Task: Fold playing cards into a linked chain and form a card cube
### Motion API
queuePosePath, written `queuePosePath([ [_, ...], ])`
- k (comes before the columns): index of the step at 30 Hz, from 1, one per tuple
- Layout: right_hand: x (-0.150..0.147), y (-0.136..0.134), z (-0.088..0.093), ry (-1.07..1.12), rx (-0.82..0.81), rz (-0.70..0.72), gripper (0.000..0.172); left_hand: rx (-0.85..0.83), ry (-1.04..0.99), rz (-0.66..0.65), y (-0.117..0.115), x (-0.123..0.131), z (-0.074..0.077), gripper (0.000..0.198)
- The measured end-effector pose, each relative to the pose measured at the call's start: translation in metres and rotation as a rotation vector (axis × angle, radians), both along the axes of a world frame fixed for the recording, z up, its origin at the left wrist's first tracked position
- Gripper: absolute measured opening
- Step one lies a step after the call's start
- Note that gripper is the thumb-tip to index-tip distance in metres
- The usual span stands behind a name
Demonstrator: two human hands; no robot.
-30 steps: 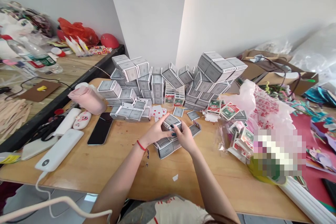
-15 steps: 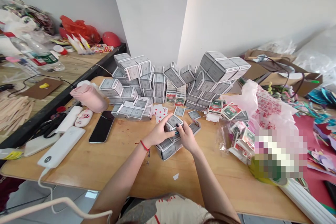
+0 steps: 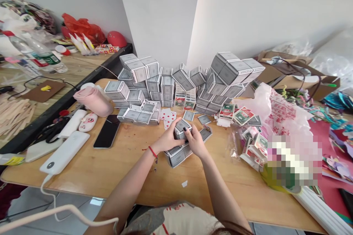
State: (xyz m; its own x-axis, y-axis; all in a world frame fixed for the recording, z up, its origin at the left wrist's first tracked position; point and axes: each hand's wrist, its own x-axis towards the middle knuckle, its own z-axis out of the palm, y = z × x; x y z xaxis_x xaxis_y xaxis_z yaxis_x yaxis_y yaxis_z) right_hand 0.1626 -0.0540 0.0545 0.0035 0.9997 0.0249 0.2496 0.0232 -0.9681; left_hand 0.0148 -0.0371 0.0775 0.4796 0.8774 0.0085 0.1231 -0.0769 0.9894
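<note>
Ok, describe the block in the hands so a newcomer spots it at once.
On the table, in front of the grey stacks, find the left hand and right hand. The block is the grey one between them, above a wider block. Unlike its neighbours, it has both hands around it.

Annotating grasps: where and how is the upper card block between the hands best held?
Probably by opposite sides, left hand from the left, right hand from the right: the upper card block is flat-sided, with lower card blocks beneath.
</note>
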Motion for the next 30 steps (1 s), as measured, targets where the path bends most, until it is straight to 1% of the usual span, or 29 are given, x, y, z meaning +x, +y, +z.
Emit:
queuePosePath([
  [3,0.0,0.0,0.003,0.018,0.042,-0.006,0.032,-0.038,-0.004,0.006,-0.001,-0.005,-0.006,0.106],
  [5,-0.001,0.0,0.004,0.018,0.072,-0.019,0.031,-0.084,0.062,0.0,-0.002,-0.011,-0.011,0.114],
  [7,-0.002,0.0,0.002,0.007,0.085,-0.034,0.031,-0.106,0.156,-0.028,-0.004,-0.017,-0.015,0.107],
  [11,-0.003,0.001,-0.002,0.017,0.12,-0.076,0.03,-0.083,0.255,-0.131,-0.007,-0.025,-0.019,0.082],
  [13,-0.004,0.002,-0.003,0.017,0.146,-0.097,0.03,-0.084,0.274,-0.125,-0.008,-0.024,-0.019,0.074],
  [16,-0.003,0.002,-0.001,0.001,0.16,-0.107,0.03,-0.083,0.271,-0.108,-0.009,-0.019,-0.017,0.069],
  [21,0.0,0.0,0.001,-0.019,0.162,-0.139,0.032,-0.132,0.189,-0.081,-0.013,-0.011,-0.009,0.063],
  [24,0.001,-0.001,-0.001,-0.024,0.154,-0.167,0.034,-0.182,0.097,-0.049,-0.014,-0.007,-0.006,0.066],
  [27,0.0,0.001,0.0,-0.047,0.168,-0.181,0.037,-0.264,-0.014,-0.019,-0.014,-0.004,-0.009,0.066],
  [30,-0.001,0.001,0.006,-0.081,0.247,-0.179,0.045,-0.341,-0.125,0.061,-0.012,-0.001,-0.014,0.061],
])
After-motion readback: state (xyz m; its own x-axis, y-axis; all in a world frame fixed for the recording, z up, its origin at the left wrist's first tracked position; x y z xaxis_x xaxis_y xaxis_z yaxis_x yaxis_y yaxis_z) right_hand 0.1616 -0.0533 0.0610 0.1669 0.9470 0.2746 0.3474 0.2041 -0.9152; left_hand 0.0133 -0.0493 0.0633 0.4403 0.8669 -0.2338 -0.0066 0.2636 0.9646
